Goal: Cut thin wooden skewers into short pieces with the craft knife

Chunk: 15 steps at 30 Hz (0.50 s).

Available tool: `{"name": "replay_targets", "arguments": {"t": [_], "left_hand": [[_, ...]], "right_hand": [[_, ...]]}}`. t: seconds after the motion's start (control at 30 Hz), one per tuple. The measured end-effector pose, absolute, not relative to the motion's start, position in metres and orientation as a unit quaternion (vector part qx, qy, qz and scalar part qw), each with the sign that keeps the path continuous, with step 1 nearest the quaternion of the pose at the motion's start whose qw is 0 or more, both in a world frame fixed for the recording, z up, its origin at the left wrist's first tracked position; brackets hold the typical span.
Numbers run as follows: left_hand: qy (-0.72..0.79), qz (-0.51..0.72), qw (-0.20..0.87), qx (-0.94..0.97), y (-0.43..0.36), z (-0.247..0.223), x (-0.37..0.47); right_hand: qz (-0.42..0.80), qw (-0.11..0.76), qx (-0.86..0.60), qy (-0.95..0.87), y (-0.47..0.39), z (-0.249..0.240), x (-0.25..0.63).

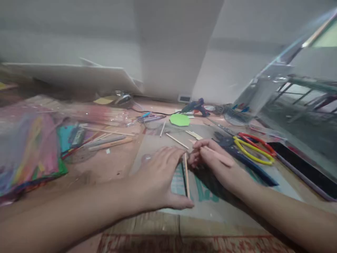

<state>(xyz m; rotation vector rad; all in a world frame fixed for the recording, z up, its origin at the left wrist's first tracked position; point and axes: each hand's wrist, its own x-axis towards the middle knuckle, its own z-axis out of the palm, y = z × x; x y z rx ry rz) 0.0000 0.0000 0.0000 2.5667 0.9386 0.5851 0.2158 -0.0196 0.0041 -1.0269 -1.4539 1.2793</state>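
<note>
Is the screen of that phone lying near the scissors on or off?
Screen off, it seems: the phone shows a black face with no lit display. Whether the phone itself is powered, I cannot tell.

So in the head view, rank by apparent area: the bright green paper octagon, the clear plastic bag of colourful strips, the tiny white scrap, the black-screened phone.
1. Clear plastic bag of colourful strips
2. Black-screened phone, partly cut off
3. Bright green paper octagon
4. Tiny white scrap

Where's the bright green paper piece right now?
In the head view, the green paper piece lies just past the two hands, near the middle, right in front of the glue gun.
</note>
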Motion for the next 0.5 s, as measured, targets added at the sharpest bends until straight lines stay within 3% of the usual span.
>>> {"name": "replay_targets", "arguments": {"t": [0.2, 0.5], "left_hand": [[0.308, 0.228, 0.163, 0.909, -0.003, -0.001, 0.0], [0.285, 0.232, 0.126, 0.921, -0.003, -0.006, 0.0]], "right_hand": [[0.448, 0.42, -0.453, -0.647, -0.015, 0.011, 0.221], [0.529, 0.375, -0.408, -0.642, -0.023, 0.005, 0.212]]}}
